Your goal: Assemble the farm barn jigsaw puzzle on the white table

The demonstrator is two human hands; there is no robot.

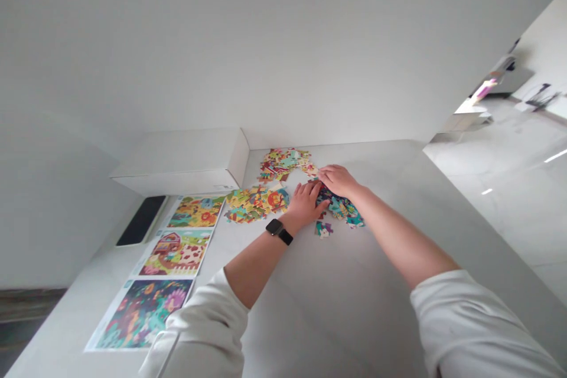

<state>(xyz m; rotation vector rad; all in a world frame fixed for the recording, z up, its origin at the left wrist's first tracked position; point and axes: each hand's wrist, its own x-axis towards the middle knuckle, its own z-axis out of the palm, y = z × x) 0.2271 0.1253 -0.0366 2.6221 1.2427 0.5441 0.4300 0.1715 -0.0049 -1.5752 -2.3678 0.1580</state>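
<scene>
My left hand [304, 204], with a black watch [279, 230] on the wrist, rests on the left side of a pile of dark blue and teal jigsaw pieces [341, 208]. Its fingers are spread and the thumb points right. At the pile's far edge lies my right hand [337, 180], fingers stretched out to the left; their undersides are hidden. A few pieces [323, 229] sit just right of my left wrist. Yellow and orange jigsaw pieces [252, 204] form a pile left of my left hand. Behind both hands is another pile of mixed bright pieces [283, 164].
A white box [186, 159] stands against the wall at the back left. In front of it are a dark-screened phone [142, 221] and three picture sheets: lion [197, 211], farm [177, 253] and dark blue scene [144, 313]. The tabletop's right edge [478, 207] borders the floor.
</scene>
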